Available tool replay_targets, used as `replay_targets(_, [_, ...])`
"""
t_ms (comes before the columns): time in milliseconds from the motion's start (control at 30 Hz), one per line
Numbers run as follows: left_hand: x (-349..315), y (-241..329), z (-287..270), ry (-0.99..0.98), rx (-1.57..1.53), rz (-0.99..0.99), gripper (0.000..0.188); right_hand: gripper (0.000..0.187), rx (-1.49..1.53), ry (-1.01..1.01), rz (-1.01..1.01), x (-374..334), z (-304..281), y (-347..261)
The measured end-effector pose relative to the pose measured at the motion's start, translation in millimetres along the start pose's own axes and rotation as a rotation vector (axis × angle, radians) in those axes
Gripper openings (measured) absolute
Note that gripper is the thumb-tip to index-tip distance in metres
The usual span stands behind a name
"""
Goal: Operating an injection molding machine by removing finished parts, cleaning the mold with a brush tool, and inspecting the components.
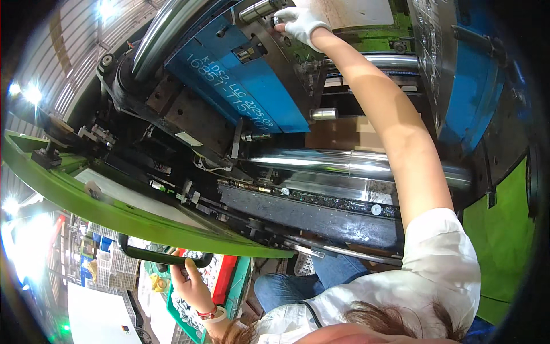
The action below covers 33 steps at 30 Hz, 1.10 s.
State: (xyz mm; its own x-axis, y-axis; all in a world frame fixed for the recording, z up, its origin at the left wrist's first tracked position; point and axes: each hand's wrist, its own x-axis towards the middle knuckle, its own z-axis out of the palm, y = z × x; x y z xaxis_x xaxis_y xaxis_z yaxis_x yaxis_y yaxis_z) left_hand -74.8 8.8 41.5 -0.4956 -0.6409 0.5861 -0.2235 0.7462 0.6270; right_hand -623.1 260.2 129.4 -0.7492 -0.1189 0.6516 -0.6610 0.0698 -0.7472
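Note:
My right hand (302, 24), in a white glove with bare fingertips, reaches far up into the machine. It is at the face of a blue steel mould half (229, 74), beside a shiny guide pin (259, 10). Its fingers are drawn together around a small greyish piece too small to name. Low on the left, my left hand (193, 288) is wrapped round the black handle (163, 256) of a green machine door (143, 221). A red band and a pale bracelet circle that wrist.
Opposite stands another blue mould half (472, 80). Between them run polished tie bars (321, 162), above a brown cardboard sheet (344, 133). A second guide pin (324, 113) juts out below my right hand. Beyond the door is a green crate (181, 317) of small grey parts and a red tray (224, 279).

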Motion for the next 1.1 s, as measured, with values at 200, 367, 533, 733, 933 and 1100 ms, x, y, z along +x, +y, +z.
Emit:
replay_targets(200, [0,-7,4,0.034,-0.005,0.119,0.032,0.035,-0.111,0.040,-0.085,-1,3,3])
replay_targets(367, [2,-13,7,0.072,0.027,0.188,0.032,0.043,-0.184,0.034,0.051,-39,20,-4])
replay_targets(533, [0,-8,0,0.013,0.040,0.014,0.035,0.053,-0.779,0.112,-0.338,-61,0,-23])
replay_targets(733, [-35,41,-4,0.249,-0.381,0.300,0.033,0.027,-0.113,0.052,-0.517,-173,13,-117])
replay_targets(933, [-44,96,64,-0.471,-0.626,-0.036,0.059,0.030,0.215,-0.878,-0.558,-320,32,-190])
replay_targets(1100, [-33,111,93,-0.701,-0.906,-0.337,0.067,0.030,0.007,-0.684,-0.458,-332,26,-180])
